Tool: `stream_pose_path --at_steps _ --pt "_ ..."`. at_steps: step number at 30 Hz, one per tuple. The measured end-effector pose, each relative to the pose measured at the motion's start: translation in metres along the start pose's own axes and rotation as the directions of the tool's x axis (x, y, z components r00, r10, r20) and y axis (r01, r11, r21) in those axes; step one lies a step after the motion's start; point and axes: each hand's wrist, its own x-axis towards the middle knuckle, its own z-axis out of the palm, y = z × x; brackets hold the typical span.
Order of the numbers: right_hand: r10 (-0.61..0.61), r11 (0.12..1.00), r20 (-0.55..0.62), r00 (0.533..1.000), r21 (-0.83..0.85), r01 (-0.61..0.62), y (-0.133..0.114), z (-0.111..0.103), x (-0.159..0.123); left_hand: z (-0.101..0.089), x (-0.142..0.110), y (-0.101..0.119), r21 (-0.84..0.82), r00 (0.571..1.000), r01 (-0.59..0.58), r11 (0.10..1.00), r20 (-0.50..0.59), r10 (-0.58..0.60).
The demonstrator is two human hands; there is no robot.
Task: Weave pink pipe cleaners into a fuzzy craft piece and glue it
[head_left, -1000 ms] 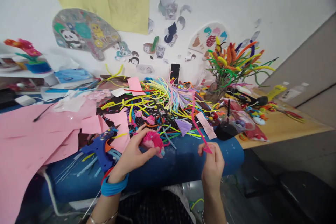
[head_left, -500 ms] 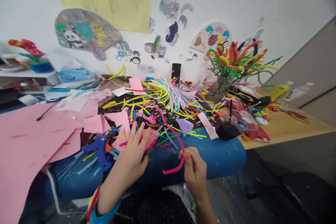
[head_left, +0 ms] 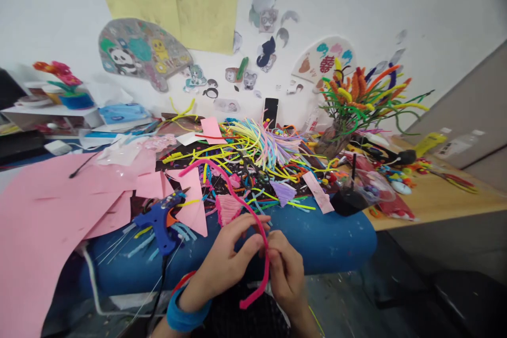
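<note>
A long, bent hot-pink pipe cleaner [head_left: 240, 199] arcs up from my hands over the cluttered tabletop, its lower end hooked to the left. My right hand [head_left: 287, 269] pinches it between thumb and fingers. Close beside that, my left hand [head_left: 232, 253] has its fingers stretched towards the pipe cleaner, thumb held apart from them; whether it touches the stem is unclear. Just beyond the left hand lies a pink ribbed triangular piece [head_left: 228, 209]. A purple ribbed triangle [head_left: 283, 192] rests farther right. To the left is a blue glue gun [head_left: 160, 222].
Pink sheets [head_left: 51, 206] cover the left side. A pile of pastel pipe cleaners [head_left: 259, 140] lies at the back, before a phone [head_left: 271, 111]. Pipe-cleaner flowers stand in a clear vase [head_left: 331, 137]. A cup of dark liquid [head_left: 348, 202] sits near the right front edge.
My left hand has moved from above the pink triangle, right and down, to the pipe cleaner. My right hand has drawn the pipe cleaner lower and nearer to me.
</note>
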Motion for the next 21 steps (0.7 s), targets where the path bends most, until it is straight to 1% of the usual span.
stream_pose_path --at_steps 1,2,3,4,5,6,8,9,10,12,14,15,17,21 --pt "-0.007 1.0 0.008 1.0 0.004 0.007 0.0 0.002 -0.001 0.003 0.001 0.002 -0.146 0.998 0.061 0.987 0.009 -0.061" --pt "-0.009 1.0 0.012 1.0 0.008 0.009 0.0 0.004 -0.001 0.006 0.003 0.004 -0.29 0.993 0.116 0.95 0.015 -0.117" --pt "-0.007 1.0 0.013 1.0 0.012 0.007 0.0 0.006 -0.001 0.009 0.004 0.005 -0.43 0.986 0.159 0.889 0.016 -0.169" --pt "0.0 1.0 0.015 1.0 0.019 -0.001 0.0 0.008 -0.002 0.01 0.006 0.006 -0.563 0.976 0.188 0.805 0.018 -0.216" --pt "0.009 1.0 0.019 1.0 0.028 -0.01 0.0 0.01 -0.001 0.012 0.007 0.007 -0.686 0.965 0.209 0.697 0.031 -0.26" --pt "0.016 0.999 0.027 1.0 0.041 -0.017 -0.001 0.011 -0.001 0.012 0.007 0.008 -0.788 0.953 0.23 0.571 0.063 -0.296" --pt "0.02 0.997 0.054 0.998 0.072 -0.024 -0.003 0.013 0.0 0.012 0.007 0.011 -0.907 0.927 0.261 0.331 0.141 -0.347" --pt "0.01 0.996 0.069 0.998 0.093 -0.016 -0.005 0.014 0.001 0.01 0.007 0.013 -0.934 0.917 0.262 0.244 0.162 -0.365" --pt "-0.008 0.994 0.083 0.997 0.114 -0.001 -0.008 0.016 0.002 0.009 0.006 0.016 -0.949 0.91 0.256 0.185 0.172 -0.377" --pt "-0.046 0.987 0.091 0.995 0.159 0.031 -0.012 0.018 0.003 0.004 0.005 0.023 -0.966 0.899 0.231 0.113 0.168 -0.404" --pt "-0.071 0.978 0.09 0.993 0.205 0.051 -0.016 0.02 0.003 0.0 0.002 0.03 -0.976 0.887 0.209 0.063 0.162 -0.432" --pt "-0.074 0.973 0.102 0.992 0.224 0.05 -0.018 0.02 0.002 -0.002 0.0 0.033 -0.975 0.879 0.216 0.045 0.174 -0.444" --pt "-0.083 0.965 0.141 0.987 0.258 0.044 -0.02 0.022 0.0 -0.004 -0.006 0.037 -0.968 0.868 0.249 0.023 0.212 -0.449" --pt "-0.085 0.926 0.159 0.984 0.378 0.019 -0.022 0.028 -0.007 -0.006 -0.016 0.039 -0.955 0.886 0.296 0.005 0.272 -0.376"
